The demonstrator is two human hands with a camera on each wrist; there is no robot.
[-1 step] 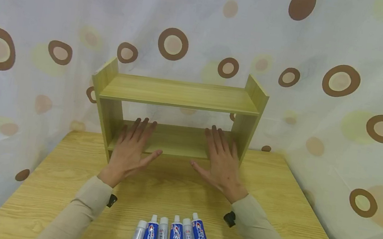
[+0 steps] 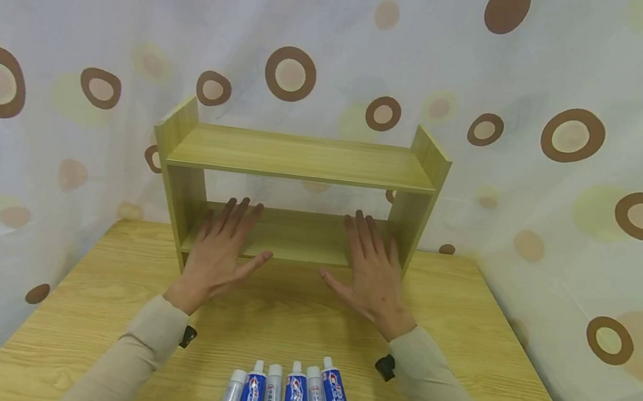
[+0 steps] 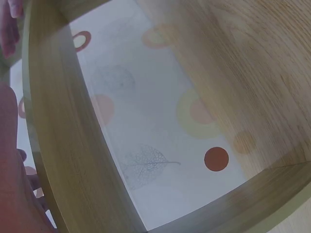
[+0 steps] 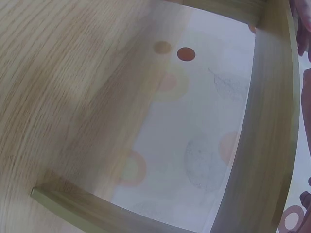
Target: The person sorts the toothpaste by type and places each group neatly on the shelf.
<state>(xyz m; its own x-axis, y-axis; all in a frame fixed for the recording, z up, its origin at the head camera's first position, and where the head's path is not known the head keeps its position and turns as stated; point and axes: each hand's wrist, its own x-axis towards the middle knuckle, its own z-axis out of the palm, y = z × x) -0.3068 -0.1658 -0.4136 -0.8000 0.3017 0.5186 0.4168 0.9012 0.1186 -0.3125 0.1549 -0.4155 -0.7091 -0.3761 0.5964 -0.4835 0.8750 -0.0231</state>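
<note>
Both hands hold nothing, held out before a two-tier wooden shelf (image 2: 303,158). My left hand (image 2: 214,250) has its fingers straight and spread, thumb pointing inward, overlapping the left part of the lower board (image 2: 298,237) in the head view. Mirrored on the other side, my right hand (image 2: 374,273) overlaps the board's right part, fingers extended too. At the bottom of the head view, several toothpaste tubes lie side by side, blue ones (image 2: 297,399) alternating with silver ones (image 2: 273,399). Their lower ends are cut off by the frame.
A wood-grain table (image 2: 280,318) carries the shelf and tubes. The shelf's side panels (image 2: 175,207) flank the hands, and its upper board runs above the lower one. Behind and to both sides hangs a pale curtain (image 2: 344,39) with brown rings and dots.
</note>
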